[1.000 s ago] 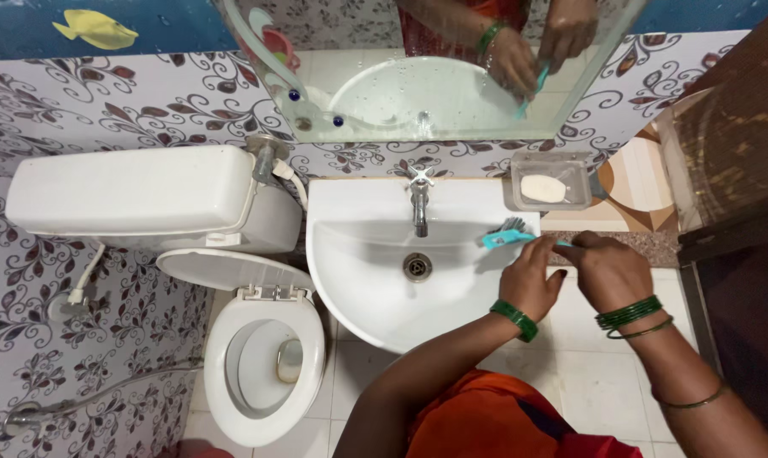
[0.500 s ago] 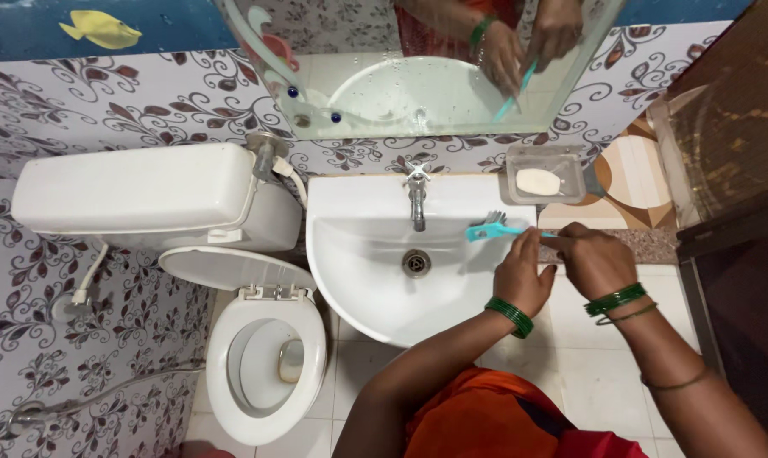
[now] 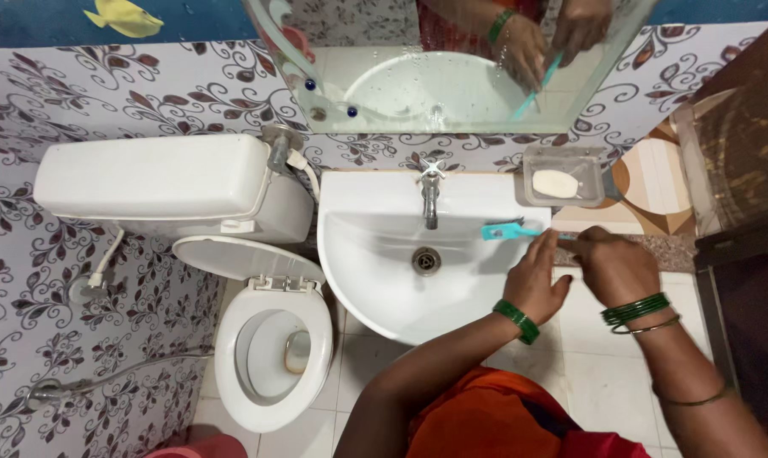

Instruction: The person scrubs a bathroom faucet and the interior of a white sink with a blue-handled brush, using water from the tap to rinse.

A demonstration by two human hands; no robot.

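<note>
Teal brush — gripped by both hands, left and right, closed on its handle over the white sink's right rim — toilet left of it.

A single head-worn camera looks steeply down from close above, facing the patterned wall. It takes in the washbasin, toilet and mirror, probably cropped at the top.

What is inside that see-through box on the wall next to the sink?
Inside the clear plastic soap dish lies one pale oval bar of soap. Nothing else shows in it. The bar covers the dish floor beneath itself, so that patch cannot be seen.
</note>
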